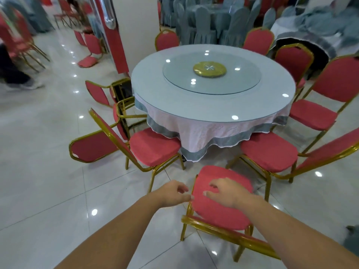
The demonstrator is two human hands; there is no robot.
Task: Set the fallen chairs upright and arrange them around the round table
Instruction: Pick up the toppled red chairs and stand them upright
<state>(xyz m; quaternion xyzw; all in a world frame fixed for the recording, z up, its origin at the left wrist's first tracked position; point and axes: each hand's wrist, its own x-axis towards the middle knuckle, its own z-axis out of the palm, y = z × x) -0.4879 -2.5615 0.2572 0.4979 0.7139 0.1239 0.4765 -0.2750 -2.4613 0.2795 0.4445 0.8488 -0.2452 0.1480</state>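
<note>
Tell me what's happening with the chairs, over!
Both hands open: left hand, right hand over nearest chair, upright. Two fallen chairs left of round table. Nothing blocking.

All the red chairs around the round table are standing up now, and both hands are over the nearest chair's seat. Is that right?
Not quite. The head view shows two red chairs lying tipped over left of the round table. The left hand and right hand are over the nearest chair's seat.

Ten red chairs (221, 199), one round table (213, 107)
</note>
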